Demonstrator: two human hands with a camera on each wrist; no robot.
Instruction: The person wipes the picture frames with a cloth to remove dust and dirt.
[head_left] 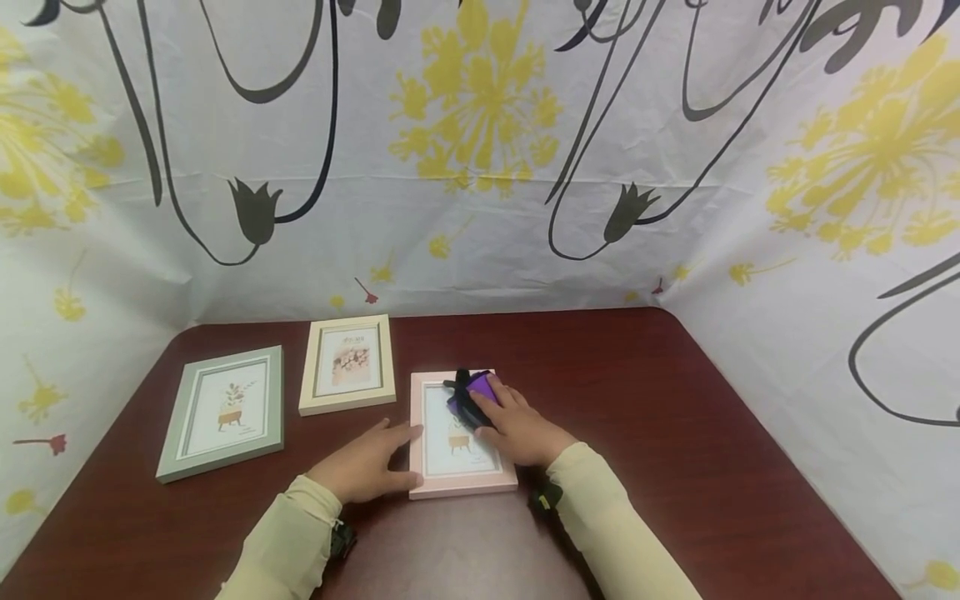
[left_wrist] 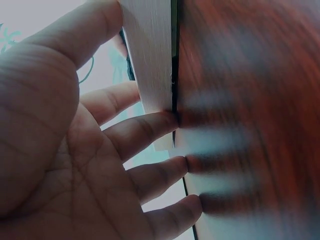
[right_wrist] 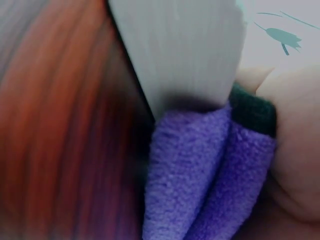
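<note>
A pink picture frame (head_left: pixel 463 483) lies face up on the dark wooden table, showing a print of a potted plant. Bunched over its upper right part is a purple and black cloth (head_left: pixel 480 387), which my right hand (head_left: pixel 527 432) holds against the frame's face. In the right wrist view, folds of the purple cloth (right_wrist: pixel 192 165) cover part of the frame's side (right_wrist: pixel 182 50). My left hand (head_left: pixel 363 463) touches the frame's left edge with spread, fairly straight fingers. The left wrist view shows its thumb and fingertips along the frame's side (left_wrist: pixel 152 55).
Two more picture frames lie to the left: a cream one (head_left: pixel 347 407) and a grey-green one (head_left: pixel 276 400). A white patterned cloth backdrop (head_left: pixel 450 275) rises behind the table (head_left: pixel 637 375) and along its sides. Each wrist wears a dark strapped device.
</note>
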